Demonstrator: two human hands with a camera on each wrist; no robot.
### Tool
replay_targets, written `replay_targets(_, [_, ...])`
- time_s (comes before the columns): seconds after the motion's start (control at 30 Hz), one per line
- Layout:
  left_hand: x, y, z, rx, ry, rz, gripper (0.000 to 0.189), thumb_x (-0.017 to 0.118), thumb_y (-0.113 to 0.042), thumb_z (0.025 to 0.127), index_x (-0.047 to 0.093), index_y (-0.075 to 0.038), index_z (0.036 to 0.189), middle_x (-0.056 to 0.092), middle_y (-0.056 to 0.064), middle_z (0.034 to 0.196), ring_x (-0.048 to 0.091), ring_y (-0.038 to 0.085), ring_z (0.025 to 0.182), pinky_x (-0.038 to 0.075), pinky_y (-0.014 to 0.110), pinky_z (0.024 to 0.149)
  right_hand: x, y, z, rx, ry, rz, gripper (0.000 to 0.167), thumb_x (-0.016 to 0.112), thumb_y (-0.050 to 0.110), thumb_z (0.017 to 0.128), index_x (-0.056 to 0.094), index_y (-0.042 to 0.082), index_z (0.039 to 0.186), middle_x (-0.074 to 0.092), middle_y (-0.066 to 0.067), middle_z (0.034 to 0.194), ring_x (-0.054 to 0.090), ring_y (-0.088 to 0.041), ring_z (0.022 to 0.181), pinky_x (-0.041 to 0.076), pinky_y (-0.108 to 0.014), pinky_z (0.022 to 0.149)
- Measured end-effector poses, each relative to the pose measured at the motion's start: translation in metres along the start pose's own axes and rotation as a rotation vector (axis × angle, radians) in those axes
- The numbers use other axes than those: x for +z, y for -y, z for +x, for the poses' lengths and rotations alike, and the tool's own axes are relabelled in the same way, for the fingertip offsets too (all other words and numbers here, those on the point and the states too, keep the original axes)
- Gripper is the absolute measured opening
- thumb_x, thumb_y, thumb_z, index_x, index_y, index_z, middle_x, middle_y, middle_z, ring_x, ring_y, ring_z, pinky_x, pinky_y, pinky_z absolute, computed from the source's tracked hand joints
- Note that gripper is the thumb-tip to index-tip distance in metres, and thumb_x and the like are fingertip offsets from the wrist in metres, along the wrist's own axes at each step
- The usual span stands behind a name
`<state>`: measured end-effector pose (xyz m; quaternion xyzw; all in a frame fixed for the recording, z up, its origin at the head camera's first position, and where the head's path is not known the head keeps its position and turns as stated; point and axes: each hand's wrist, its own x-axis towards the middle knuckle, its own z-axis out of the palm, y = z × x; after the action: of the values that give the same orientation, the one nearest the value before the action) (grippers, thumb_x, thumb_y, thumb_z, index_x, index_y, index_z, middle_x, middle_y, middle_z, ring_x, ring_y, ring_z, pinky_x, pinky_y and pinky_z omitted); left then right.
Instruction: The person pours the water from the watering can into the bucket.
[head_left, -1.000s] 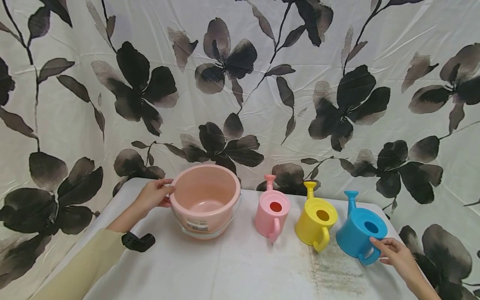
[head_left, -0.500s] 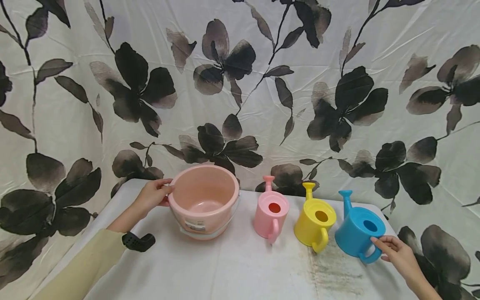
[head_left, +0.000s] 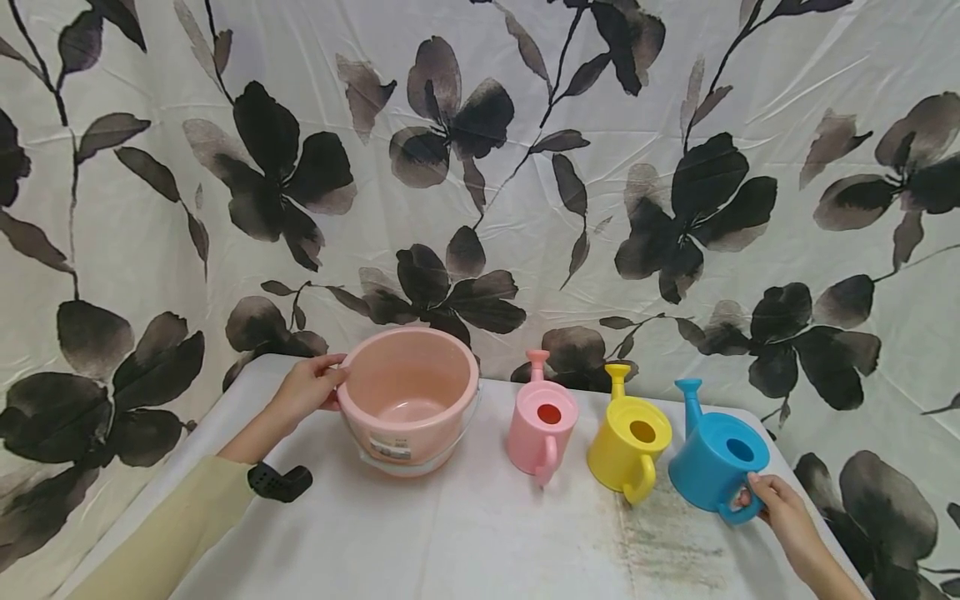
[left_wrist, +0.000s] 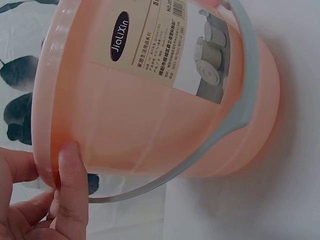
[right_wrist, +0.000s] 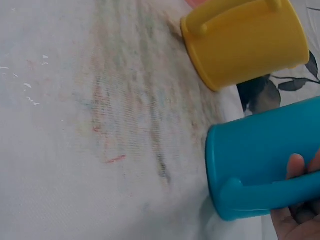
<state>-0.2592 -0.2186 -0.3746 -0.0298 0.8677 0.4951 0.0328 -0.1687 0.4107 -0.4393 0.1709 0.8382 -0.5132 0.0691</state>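
A pink bucket (head_left: 408, 417) with a pale grey bail handle (left_wrist: 240, 110) and a printed label stands at the left of the table. My left hand (head_left: 306, 392) pinches its rim on the left side; in the left wrist view the thumb lies on the outer wall just under the rim. At the far right stands a blue watering can (head_left: 712, 467). My right hand (head_left: 780, 512) has its fingers curled round the can's handle (right_wrist: 270, 192), with fingertips showing through the handle's loop in the right wrist view. Both vessels stand upright.
Between bucket and blue can stand a pink watering can (head_left: 536, 437) and a yellow watering can (head_left: 626, 454), spouts toward the back. A white cloth with stains (head_left: 667, 542) covers the table (head_left: 480, 542). Behind hangs a flower-patterned curtain (head_left: 555, 208).
My right hand has moved from touching the blue can's handle with thumb and fingertips to gripping round it. The left hand and the bucket have stayed put.
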Motion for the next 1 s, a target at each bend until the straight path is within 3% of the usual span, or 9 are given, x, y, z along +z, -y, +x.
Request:
replay_targets(0.1, [0.000,0.000,0.000,-0.001,-0.002,-0.007,0.054,0.045,-0.021,0.102,0.031,0.006,0.146,0.055,0.016,0.100,0.060,0.005,0.065,0.056,0.018,0.060,0.007,-0.003,0.001,-0.034,-0.045,0.035,0.035,0.020,0.031,0.105,0.037,0.001,0.098,0.047,0.006,0.081,0.050,0.000,0.075,0.045,-0.016,0.070])
replay_targets(0.3, [0.002,0.000,0.001,0.012,-0.007,-0.020,0.053,0.046,-0.020,0.101,0.033,0.007,0.145,0.057,0.018,0.100,0.059,0.004,0.063,0.056,0.018,0.058,0.016,-0.012,0.003,-0.099,-0.177,0.166,0.029,0.021,0.027,0.106,0.033,0.001,0.097,0.037,0.000,0.082,0.042,-0.003,0.073,0.042,-0.016,0.067])
replay_targets(0.47, [0.003,0.000,0.000,0.013,-0.013,-0.019,0.053,0.046,-0.020,0.101,0.033,0.007,0.144,0.055,0.015,0.098,0.059,0.004,0.063,0.055,0.018,0.058,0.019,-0.013,0.003,-0.060,-0.287,0.216,0.028,0.024,0.028,0.105,0.036,0.004,0.099,0.039,0.008,0.080,0.043,0.002,0.072,0.040,-0.011,0.066])
replay_targets(0.57, [0.004,0.001,-0.001,0.012,-0.017,-0.021,0.052,0.046,-0.019,0.101,0.034,0.007,0.144,0.053,0.014,0.097,0.058,0.004,0.062,0.055,0.017,0.057,0.018,-0.019,0.009,-0.052,-0.308,0.250,0.028,0.027,0.030,0.105,0.037,0.005,0.099,0.040,0.010,0.079,0.044,0.001,0.072,0.040,-0.011,0.066])
replay_targets(0.77, [0.004,0.002,-0.001,0.004,-0.023,-0.026,0.052,0.046,-0.020,0.101,0.033,0.006,0.145,0.053,0.014,0.097,0.058,0.005,0.062,0.055,0.018,0.057,0.011,-0.055,0.038,-0.166,-0.326,0.358,0.036,0.041,0.049,0.099,0.041,0.013,0.094,0.041,0.011,0.074,0.044,-0.002,0.068,0.037,-0.017,0.062])
replay_targets(0.87, [0.003,0.003,0.000,0.009,-0.026,-0.027,0.052,0.046,-0.020,0.101,0.033,0.006,0.145,0.054,0.014,0.098,0.058,0.005,0.062,0.055,0.018,0.057,0.009,-0.065,0.047,-0.177,-0.347,0.352,0.036,0.045,0.052,0.096,0.042,0.016,0.094,0.043,0.012,0.072,0.044,-0.002,0.067,0.036,-0.017,0.060])
replay_targets(1.0, [0.003,0.004,0.000,0.025,-0.032,-0.024,0.052,0.046,-0.019,0.101,0.034,0.007,0.145,0.054,0.015,0.098,0.058,0.004,0.062,0.055,0.018,0.057,0.010,-0.056,0.042,-0.152,-0.378,0.178,0.037,0.035,0.045,0.101,0.040,0.009,0.100,0.052,0.002,0.085,0.045,0.006,0.068,0.039,-0.014,0.061])
